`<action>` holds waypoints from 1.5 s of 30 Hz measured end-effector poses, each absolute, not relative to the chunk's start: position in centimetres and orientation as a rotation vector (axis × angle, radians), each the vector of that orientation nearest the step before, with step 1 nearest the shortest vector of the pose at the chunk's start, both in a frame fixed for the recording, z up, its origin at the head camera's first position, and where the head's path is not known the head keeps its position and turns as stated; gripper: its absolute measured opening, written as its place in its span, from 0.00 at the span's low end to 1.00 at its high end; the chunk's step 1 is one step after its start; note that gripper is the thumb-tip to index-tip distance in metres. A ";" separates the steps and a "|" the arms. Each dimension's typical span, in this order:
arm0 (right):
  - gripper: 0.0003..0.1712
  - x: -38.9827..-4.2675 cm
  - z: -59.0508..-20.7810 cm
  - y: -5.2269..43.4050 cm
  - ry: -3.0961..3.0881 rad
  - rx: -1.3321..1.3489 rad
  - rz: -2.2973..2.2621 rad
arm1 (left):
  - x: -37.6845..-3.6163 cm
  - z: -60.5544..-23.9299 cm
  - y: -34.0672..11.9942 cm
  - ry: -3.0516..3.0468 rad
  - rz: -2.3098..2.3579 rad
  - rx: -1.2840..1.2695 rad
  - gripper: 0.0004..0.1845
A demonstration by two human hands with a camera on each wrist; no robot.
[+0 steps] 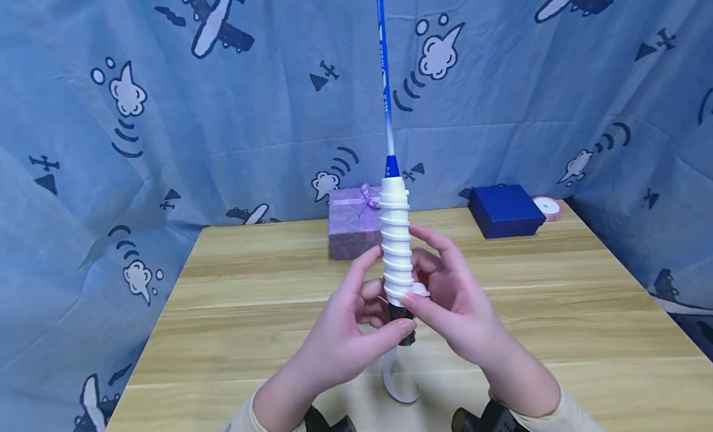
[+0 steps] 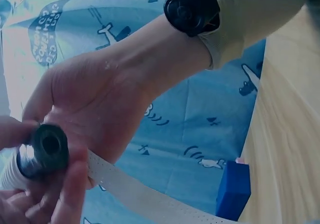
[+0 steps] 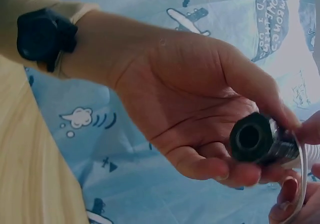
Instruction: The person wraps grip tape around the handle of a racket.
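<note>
With curled fingers of left hand (image 1: 353, 336), gripping black handle end (image 1: 397, 312); with right hand (image 1: 462, 307), pinching soft-looking grip tape (image 1: 397, 237); probably light, stiff racket (image 1: 392, 167) tho, grab low.

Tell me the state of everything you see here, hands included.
Handle: upright, wrapped except its dark lower end
White tape: wound spirally, loose end hanging, curled
Blue shaft: upright
Left hand: holding the handle
Right hand: pinching the white tape
Purple box: closed, ribbon-tied
Blue box: closed
Pink roll: beside the blue box
Blue cloth: hanging
</note>
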State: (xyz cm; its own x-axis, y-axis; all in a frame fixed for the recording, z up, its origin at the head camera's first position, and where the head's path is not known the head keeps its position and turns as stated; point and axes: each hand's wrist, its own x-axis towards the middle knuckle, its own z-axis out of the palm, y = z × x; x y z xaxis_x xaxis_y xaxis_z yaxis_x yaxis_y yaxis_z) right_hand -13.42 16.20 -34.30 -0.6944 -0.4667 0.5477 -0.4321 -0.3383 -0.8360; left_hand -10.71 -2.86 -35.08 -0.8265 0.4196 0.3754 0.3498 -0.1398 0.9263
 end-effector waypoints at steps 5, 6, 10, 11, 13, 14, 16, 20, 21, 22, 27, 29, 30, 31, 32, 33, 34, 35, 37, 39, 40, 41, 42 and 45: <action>0.46 -13.5 -34.5 15.8 1.983 -1.232 -2.250 | -10.6 -34.8 -2.5 2.396 2.005 0.781 0.48; 0.46 -13.5 -34.5 15.7 2.026 -1.238 -2.243 | -10.6 -34.9 -2.4 2.450 1.989 0.778 0.48; 0.47 -13.4 -34.5 15.4 2.265 -1.232 -2.162 | -10.7 -35.0 -2.4 2.563 1.957 0.782 0.45; 0.48 -13.4 -34.6 15.4 2.329 -1.211 -2.130 | -10.7 -34.9 -2.5 2.560 1.955 0.774 0.45; 0.48 -13.3 -34.6 15.3 2.429 -1.183 -2.073 | -10.7 -34.9 -2.6 2.538 1.958 0.752 0.45; 0.48 -13.3 -34.6 15.3 2.455 -1.180 -2.057 | -10.7 -34.8 -2.6 2.518 1.963 0.736 0.45; 0.48 -13.3 -34.7 15.3 2.427 -1.196 -2.063 | -10.7 -34.7 -2.8 2.442 1.990 0.726 0.46; 0.46 -13.3 -34.6 15.6 2.203 -1.230 -2.141 | -10.9 -34.6 -3.1 2.208 2.080 0.764 0.47; 0.46 -13.3 -34.6 15.8 2.141 -1.227 -2.156 | -10.9 -34.6 -3.1 2.140 2.106 0.778 0.46; 0.45 -13.3 -34.5 15.9 2.085 -1.221 -2.168 | -11.0 -34.7 -3.2 2.078 2.130 0.793 0.46; 0.45 -13.5 -34.3 16.2 1.883 -1.216 -2.189 | -11.3 -34.9 -3.3 1.863 2.204 0.881 0.45; 0.45 -13.5 -34.3 16.2 1.840 -1.226 -2.193 | -11.4 -35.0 -3.3 1.809 2.213 0.907 0.44; 0.45 -13.5 -34.3 16.2 1.834 -1.229 -2.194 | -11.4 -35.0 -3.3 1.789 2.214 0.916 0.44; 0.45 -13.5 -34.3 16.2 1.837 -1.243 -2.193 | -11.4 -35.1 -3.3 1.778 2.214 0.917 0.44; 0.45 -13.5 -34.3 16.1 1.852 -1.237 -2.192 | -11.4 -35.1 -3.3 1.775 2.214 0.914 0.44; 0.45 -13.5 -34.2 16.0 1.877 -1.234 -2.191 | -11.4 -35.2 -3.3 1.792 2.207 0.909 0.43; 0.46 -13.4 -34.3 15.9 1.905 -1.226 -2.191 | -11.4 -35.1 -3.3 1.825 2.200 0.896 0.43; 0.46 -13.4 -34.3 15.8 1.940 -1.228 -2.191 | -11.4 -35.1 -3.3 1.878 2.187 0.878 0.43; 0.46 -13.5 -34.4 15.6 2.032 -1.231 -2.186 | -11.3 -35.1 -3.2 2.018 2.147 0.830 0.43; 0.48 -13.5 -34.5 15.5 2.133 -1.218 -2.170 | -11.3 -35.1 -3.1 2.165 2.096 0.768 0.44; 0.48 -13.5 -34.5 15.4 2.186 -1.217 -2.155 | -11.3 -35.1 -3.0 2.223 2.075 0.739 0.45; 0.49 -13.5 -34.6 15.3 2.235 -1.221 -2.138 | -11.3 -35.1 -2.9 2.268 2.059 0.720 0.45; 0.49 -13.5 -34.6 15.3 2.279 -1.211 -2.119 | -11.3 -35.1 -2.8 2.296 2.049 0.715 0.45; 0.50 -13.6 -34.6 15.4 2.335 -1.226 -2.083 | -11.3 -35.1 -2.7 2.288 2.054 0.739 0.45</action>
